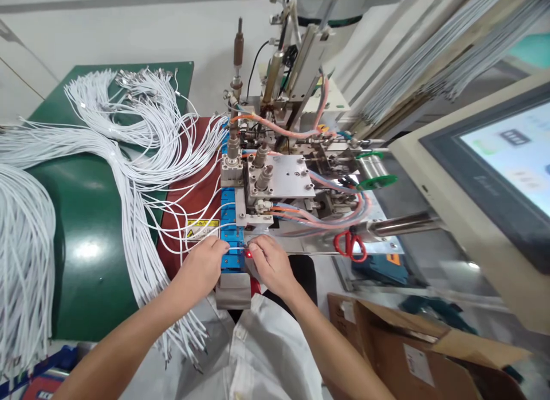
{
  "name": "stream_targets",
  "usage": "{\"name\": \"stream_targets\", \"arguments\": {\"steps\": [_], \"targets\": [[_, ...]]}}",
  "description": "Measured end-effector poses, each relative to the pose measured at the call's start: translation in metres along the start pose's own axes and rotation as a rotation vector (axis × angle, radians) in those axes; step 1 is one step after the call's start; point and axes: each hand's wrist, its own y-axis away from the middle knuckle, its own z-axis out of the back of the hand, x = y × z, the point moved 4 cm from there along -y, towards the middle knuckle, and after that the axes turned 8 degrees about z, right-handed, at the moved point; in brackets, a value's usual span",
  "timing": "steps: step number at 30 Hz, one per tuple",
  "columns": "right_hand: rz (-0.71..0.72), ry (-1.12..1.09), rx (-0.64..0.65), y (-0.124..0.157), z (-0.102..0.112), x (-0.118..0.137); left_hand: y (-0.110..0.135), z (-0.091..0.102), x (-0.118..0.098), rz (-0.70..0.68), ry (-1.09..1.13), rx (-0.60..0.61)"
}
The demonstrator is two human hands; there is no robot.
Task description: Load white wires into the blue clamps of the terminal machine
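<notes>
A white cable (235,248) stretches between my two hands across a blue fixture block (232,261) at the front of the machine. My left hand (206,261) pinches the cable just left of the blocks. At the cable's end my right hand (271,263) is closed, its thumb and forefinger together beside a small red light (248,253). The tip between those fingers is hidden. Further back, several white cables lie across the row of blue blocks, running in from a big bundle (129,188) on the left.
A green table (86,245) carries cable bundles. The machine's metal plate (283,176), a solder wire spool (374,169) and red-handled scissors (350,246) are ahead and right. A screen (511,142) juts in at right, above a cardboard box (399,348).
</notes>
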Motion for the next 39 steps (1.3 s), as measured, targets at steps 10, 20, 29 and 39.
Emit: {"name": "stream_targets", "arguments": {"steps": [10,20,29,39], "targets": [[0.091,0.013,-0.119,-0.004,-0.012,-0.003,0.005,-0.006,0.002,-0.03,-0.043,-0.024],[-0.235,-0.274,-0.233,0.008,-0.03,-0.01,0.006,-0.003,-0.009,0.08,-0.205,0.022],[-0.272,-0.283,-0.221,0.009,-0.025,-0.019,0.011,-0.002,-0.012,0.043,-0.276,-0.011],[-0.246,-0.319,-0.246,0.008,-0.034,-0.014,0.008,-0.008,-0.002,-0.01,-0.201,0.035]]}}
